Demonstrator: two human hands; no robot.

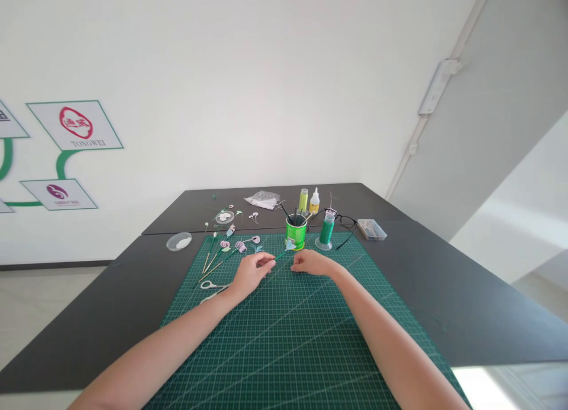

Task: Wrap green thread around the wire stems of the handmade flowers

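Both my hands rest over a green cutting mat (284, 333) on a dark table. My left hand (252, 272) pinches the lower end of a thin green stem topped by a small pale paper flower (290, 245). My right hand (312, 261) is curled with fingers together beside the stem's upper part; whether it touches the stem is too small to make out. Several finished paper flowers on sticks (231, 249) lie just left of my left hand. A pair of scissors (212, 286) lies by my left wrist.
A green can of tools (296, 231), a green spool (327, 229), two glue bottles (309, 200), black glasses (345, 220), a clear box (371, 228), a plastic bag (262, 199) and small clear dishes (178, 241) stand behind the mat. White wall beyond.
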